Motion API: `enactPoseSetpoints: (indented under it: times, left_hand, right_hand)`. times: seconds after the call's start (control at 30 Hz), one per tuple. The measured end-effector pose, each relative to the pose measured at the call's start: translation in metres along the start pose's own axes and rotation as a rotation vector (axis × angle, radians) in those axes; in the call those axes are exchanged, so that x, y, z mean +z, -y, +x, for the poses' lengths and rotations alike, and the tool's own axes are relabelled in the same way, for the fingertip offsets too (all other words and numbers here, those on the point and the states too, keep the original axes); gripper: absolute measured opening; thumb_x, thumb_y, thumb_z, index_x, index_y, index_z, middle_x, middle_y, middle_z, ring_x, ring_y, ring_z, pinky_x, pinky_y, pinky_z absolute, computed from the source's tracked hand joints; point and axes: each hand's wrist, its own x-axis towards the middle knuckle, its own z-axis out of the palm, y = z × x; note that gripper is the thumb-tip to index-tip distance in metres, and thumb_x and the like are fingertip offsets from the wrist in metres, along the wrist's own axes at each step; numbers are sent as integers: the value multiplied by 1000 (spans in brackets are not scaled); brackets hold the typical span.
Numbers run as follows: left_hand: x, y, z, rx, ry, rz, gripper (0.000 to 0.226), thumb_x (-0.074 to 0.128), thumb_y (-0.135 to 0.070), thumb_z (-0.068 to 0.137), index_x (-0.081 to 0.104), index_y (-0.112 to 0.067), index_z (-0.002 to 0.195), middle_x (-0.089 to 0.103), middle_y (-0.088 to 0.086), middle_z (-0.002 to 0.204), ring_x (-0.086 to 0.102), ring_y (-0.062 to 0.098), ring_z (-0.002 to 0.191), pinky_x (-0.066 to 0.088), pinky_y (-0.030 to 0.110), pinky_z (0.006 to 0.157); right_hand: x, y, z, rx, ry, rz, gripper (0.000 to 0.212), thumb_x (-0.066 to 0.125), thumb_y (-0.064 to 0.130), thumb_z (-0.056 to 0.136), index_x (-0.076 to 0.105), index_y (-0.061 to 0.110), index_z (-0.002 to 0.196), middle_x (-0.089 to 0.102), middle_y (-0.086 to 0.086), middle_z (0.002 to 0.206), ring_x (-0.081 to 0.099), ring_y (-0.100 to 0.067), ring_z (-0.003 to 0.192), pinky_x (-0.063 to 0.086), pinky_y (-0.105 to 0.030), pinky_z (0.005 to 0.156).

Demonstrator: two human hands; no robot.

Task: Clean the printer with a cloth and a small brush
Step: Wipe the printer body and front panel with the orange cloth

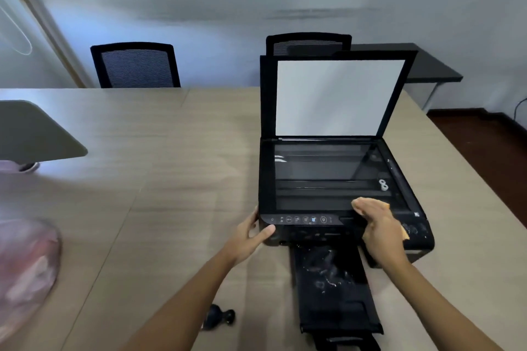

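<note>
A black printer (322, 225) sits on the wooden table (171, 179), right of centre, its scanner lid (336, 97) raised and the glass (319, 177) exposed. My right hand (376, 225) presses an orange cloth (403, 232) flat on the front right edge of the glass and the control panel. Only the cloth's edges show under the palm. My left hand (251, 232) grips the printer's front left corner. A small dark brush (218, 316) lies on the table near my left forearm. The output tray (333, 288) is pulled out toward me.
Two black mesh chairs (137, 65) stand behind the table. A grey laptop-like lid (31, 134) juts in at the left edge. A blurred pinkish plastic bag (25, 268) lies at the lower left. A dark side table (427, 65) stands behind the printer.
</note>
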Motion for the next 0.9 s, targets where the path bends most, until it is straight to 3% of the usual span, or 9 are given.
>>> enactPoseSetpoints:
  times: [0.07,0.13,0.23,0.4,0.5,0.6,0.67,0.8,0.9]
  left_hand:
    - [1,3,-1,-1,-15,-6,93,58,-76,73,37,-27,149,51,-12,146,46,5,136,36,36,117]
    - [2,-3,-2,7,-8,-3,86,60,-68,78,38,-25,149,52,-11,145,46,5,136,35,36,117]
    - [1,-5,-1,-7,-6,-17,67,61,-43,91,37,-23,149,52,-8,145,45,10,136,35,35,117]
    - [-4,-4,-1,-26,29,-5,88,58,-74,76,30,-37,151,46,-15,149,41,10,139,33,39,118]
    - [-5,1,-1,-44,36,-14,97,56,-82,69,28,-38,151,45,-15,150,40,13,139,32,38,118]
    - [-3,-10,-6,-17,31,7,70,59,-54,89,32,-32,151,50,-17,143,44,9,135,34,28,113]
    - [-2,-12,-6,-4,23,8,60,58,-40,94,36,-29,149,51,-18,139,45,4,132,33,24,110]
    - [-3,-11,-6,66,-10,22,81,58,-70,78,41,-28,146,56,-16,139,49,0,130,37,35,115]
    - [3,-14,-6,107,-80,39,74,61,-52,87,34,-23,150,50,-10,147,45,5,136,35,36,117]
  right_hand:
    - [23,27,-6,-36,-10,30,56,43,-23,64,69,5,105,66,-9,109,59,-31,108,42,-35,103]
    - [46,54,-19,-177,107,54,53,42,-14,69,67,6,111,64,-1,116,53,-21,116,31,-26,110]
    - [40,49,-23,-348,222,44,58,46,-19,71,64,9,119,58,7,126,44,-10,125,19,-16,114]
    - [-6,-7,-8,7,-28,-17,64,44,-30,62,68,6,109,65,-7,114,58,-29,113,34,-14,105]
    - [27,38,-8,-9,-74,68,58,39,-18,57,70,5,100,65,-5,104,59,-25,104,44,-35,99]
    - [59,79,-24,-231,156,101,57,41,-16,65,68,6,111,63,3,114,46,-9,115,29,-20,110]
    - [51,71,-19,-316,194,104,57,41,-16,66,67,6,112,63,5,117,48,-8,117,25,-13,110]
    - [12,10,-1,17,-20,63,61,41,-24,64,70,12,104,64,-6,108,59,-21,108,46,-33,101]
    - [11,22,-5,107,-101,6,59,46,-25,59,69,12,98,60,-6,105,54,-21,104,48,-38,94]
